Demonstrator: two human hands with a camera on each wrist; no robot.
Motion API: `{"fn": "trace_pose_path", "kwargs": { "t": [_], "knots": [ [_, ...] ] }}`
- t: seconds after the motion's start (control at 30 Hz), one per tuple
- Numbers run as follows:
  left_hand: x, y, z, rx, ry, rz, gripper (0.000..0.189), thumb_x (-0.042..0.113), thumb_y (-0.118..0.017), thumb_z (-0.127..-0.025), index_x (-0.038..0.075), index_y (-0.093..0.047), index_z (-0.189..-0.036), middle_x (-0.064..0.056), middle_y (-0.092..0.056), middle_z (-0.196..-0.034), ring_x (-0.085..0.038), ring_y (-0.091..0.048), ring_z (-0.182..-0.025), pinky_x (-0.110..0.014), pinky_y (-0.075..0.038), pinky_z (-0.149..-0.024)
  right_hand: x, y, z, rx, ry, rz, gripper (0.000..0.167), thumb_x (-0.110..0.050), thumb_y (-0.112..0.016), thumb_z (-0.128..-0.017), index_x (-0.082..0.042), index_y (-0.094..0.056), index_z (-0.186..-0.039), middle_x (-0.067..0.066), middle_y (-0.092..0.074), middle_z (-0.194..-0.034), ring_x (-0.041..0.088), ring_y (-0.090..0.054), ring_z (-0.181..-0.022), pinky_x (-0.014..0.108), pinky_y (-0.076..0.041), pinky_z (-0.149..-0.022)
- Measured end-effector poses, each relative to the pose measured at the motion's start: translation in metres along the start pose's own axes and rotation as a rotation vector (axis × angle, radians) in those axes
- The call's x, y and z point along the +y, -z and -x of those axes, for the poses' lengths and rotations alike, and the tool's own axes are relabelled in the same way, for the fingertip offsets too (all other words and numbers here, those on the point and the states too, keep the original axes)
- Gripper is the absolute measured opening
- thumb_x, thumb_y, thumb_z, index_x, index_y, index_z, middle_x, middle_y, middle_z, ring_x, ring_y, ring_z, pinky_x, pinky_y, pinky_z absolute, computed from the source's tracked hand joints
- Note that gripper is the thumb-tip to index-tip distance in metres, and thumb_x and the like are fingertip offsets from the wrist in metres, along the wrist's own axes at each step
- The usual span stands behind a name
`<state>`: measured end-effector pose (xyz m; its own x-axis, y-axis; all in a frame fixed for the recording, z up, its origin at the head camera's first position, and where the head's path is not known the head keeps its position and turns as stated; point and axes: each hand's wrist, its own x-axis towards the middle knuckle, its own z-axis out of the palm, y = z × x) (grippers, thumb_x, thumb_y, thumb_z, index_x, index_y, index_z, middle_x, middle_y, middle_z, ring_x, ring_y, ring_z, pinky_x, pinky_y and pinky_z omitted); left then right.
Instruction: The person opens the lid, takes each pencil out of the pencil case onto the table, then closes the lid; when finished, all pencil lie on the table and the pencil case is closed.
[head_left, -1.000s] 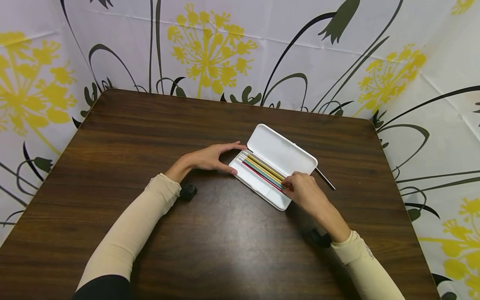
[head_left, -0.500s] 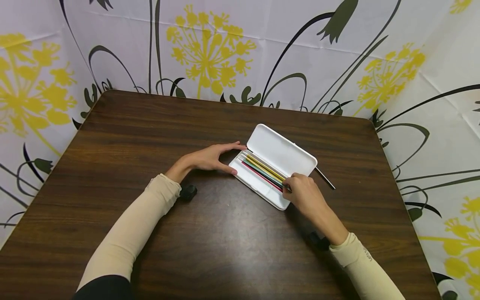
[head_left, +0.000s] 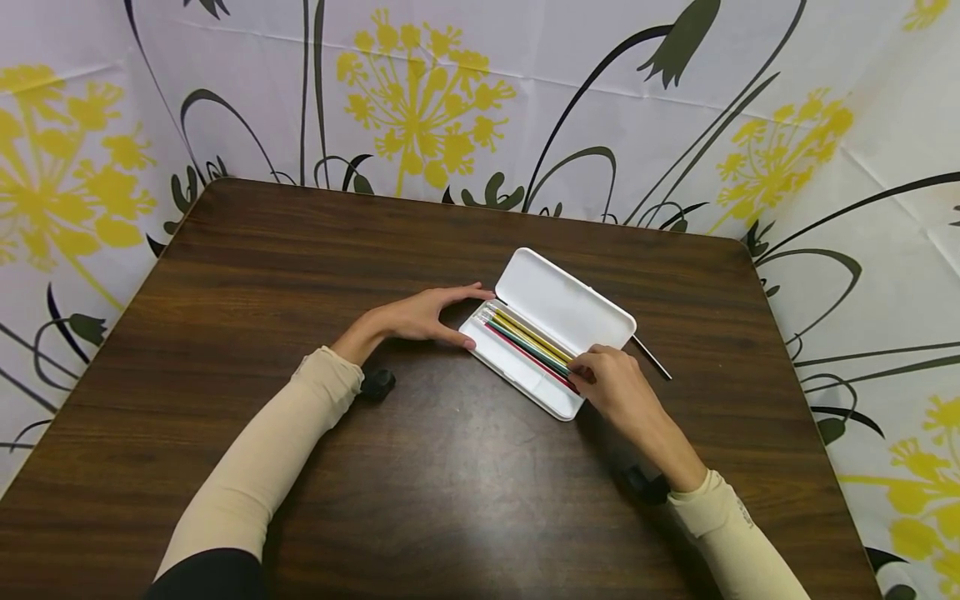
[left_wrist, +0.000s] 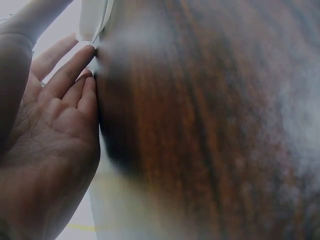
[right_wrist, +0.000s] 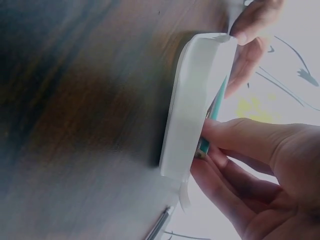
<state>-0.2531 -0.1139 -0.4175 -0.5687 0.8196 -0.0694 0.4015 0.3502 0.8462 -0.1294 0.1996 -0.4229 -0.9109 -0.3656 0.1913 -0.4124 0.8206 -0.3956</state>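
Observation:
A white pencil case (head_left: 551, 401) lies with its lid (head_left: 566, 300) folded back. Lengthwise inside it are yellow pencils (head_left: 534, 335), a green pencil (right_wrist: 217, 102) and a red pencil (head_left: 522, 352). My right hand (head_left: 618, 387) is over the case's right end, and in the right wrist view its thumb and fingers pinch the green pencil near one end. At the opposite end my left hand (head_left: 416, 315) rests with thumb and forefinger spread, the thumb on the near corner and the forefinger by the lid hinge. Its palm (left_wrist: 55, 125) holds nothing.
A dark, silver-tipped rod (head_left: 651, 358) sticks out from behind the lid onto the brown wooden table (head_left: 465, 500). A floral cloth (head_left: 420, 100) hangs close behind the table's far edge. Small black devices (head_left: 377, 385) are worn under both wrists.
My right hand shifts very slightly at the pencils' right ends, and the green pencil looks darker than a second ago. The left hand, case and rod have stayed put.

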Motion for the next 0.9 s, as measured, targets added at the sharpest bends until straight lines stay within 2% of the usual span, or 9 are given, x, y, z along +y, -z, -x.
{"fn": "trace_pose_path", "kwargs": {
  "t": [0.2,0.33,0.47,0.57,0.77,0.9],
  "knots": [
    [-0.006,-0.001,-0.002,0.000,-0.001,-0.005,0.077,0.017,-0.079,-0.085,0.007,-0.039,-0.150,-0.022,-0.017,-0.159,-0.036,-0.019,-0.144,-0.052,-0.018,-0.113,0.001,0.001,0.002,0.051,0.004,-0.016,0.009,0.001,-0.081,-0.077,-0.005,-0.076,-0.082,0.000,-0.065,-0.075,0.013,-0.061,-0.067,0.034,-0.050,-0.063],
    [-0.022,-0.005,-0.006,0.015,-0.010,-0.007,0.080,0.019,-0.080,-0.084,0.009,-0.038,-0.151,-0.019,-0.017,-0.159,-0.034,-0.019,-0.145,-0.053,-0.017,-0.113,0.002,0.003,0.004,0.087,0.011,-0.031,0.010,-0.001,-0.082,-0.077,-0.005,-0.076,-0.083,0.001,-0.065,-0.075,0.012,-0.061,-0.065,0.033,-0.049,-0.062],
    [-0.037,-0.007,-0.010,0.023,-0.017,-0.023,0.081,0.026,-0.081,-0.083,0.015,-0.038,-0.151,-0.013,-0.018,-0.160,-0.028,-0.019,-0.145,-0.051,-0.017,-0.113,0.005,0.008,0.005,0.101,0.007,-0.047,0.009,-0.003,-0.082,-0.078,-0.005,-0.077,-0.085,-0.001,-0.065,-0.075,0.010,-0.061,-0.065,0.032,-0.049,-0.061],
    [-0.041,-0.006,-0.011,0.019,-0.017,-0.033,0.082,0.031,-0.082,-0.082,0.020,-0.039,-0.151,-0.009,-0.019,-0.161,-0.024,-0.020,-0.145,-0.048,-0.019,-0.113,0.007,0.020,0.003,0.124,-0.003,-0.053,0.008,-0.003,-0.081,-0.079,-0.005,-0.077,-0.086,-0.001,-0.066,-0.076,0.011,-0.061,-0.066,0.032,-0.048,-0.060],
    [-0.041,-0.005,-0.010,0.012,0.010,-0.046,0.083,0.038,-0.081,-0.081,0.025,-0.038,-0.151,-0.006,-0.018,-0.161,-0.021,-0.019,-0.145,-0.047,-0.019,-0.113,0.014,0.061,-0.007,0.217,-0.015,-0.022,0.008,0.000,-0.079,-0.080,-0.001,-0.076,-0.087,0.005,-0.067,-0.077,0.016,-0.062,-0.064,0.035,-0.049,-0.059],
    [-0.039,-0.005,-0.009,0.008,0.018,-0.039,0.083,0.038,-0.081,-0.081,0.025,-0.038,-0.151,-0.006,-0.017,-0.162,-0.021,-0.019,-0.145,-0.047,-0.018,-0.113,0.023,0.083,-0.006,0.276,-0.081,0.015,0.008,-0.002,-0.079,-0.081,-0.001,-0.077,-0.089,0.006,-0.068,-0.079,0.017,-0.061,-0.065,0.028,-0.045,-0.059]
  ]
}}
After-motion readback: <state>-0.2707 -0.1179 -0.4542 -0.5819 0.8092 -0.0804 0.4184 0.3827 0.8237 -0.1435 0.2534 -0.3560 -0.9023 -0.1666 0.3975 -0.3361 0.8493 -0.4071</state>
